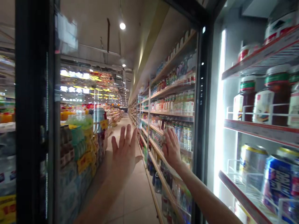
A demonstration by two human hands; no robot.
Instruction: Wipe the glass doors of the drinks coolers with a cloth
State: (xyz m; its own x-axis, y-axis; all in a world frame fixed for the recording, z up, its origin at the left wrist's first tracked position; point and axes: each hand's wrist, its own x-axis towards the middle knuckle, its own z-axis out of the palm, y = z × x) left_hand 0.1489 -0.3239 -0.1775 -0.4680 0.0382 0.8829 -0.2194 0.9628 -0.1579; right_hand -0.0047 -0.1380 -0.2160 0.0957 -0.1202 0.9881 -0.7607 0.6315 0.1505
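Note:
A glass fridge door with a black frame stands swung open in front of me, and the shop aisle shows through it. My left hand is raised against the glass with its fingers spread and nothing in it; the hand and forearm look faint and blurred. My right hand reaches in from the lower right and presses a small pale wad, perhaps a cloth, against the glass near the door's right frame.
On the right is the lit open fridge, with dark jars on a wire-fronted shelf and cans on the shelf below. Through the glass run long drink shelves, a tiled aisle floor and stacked goods on the left.

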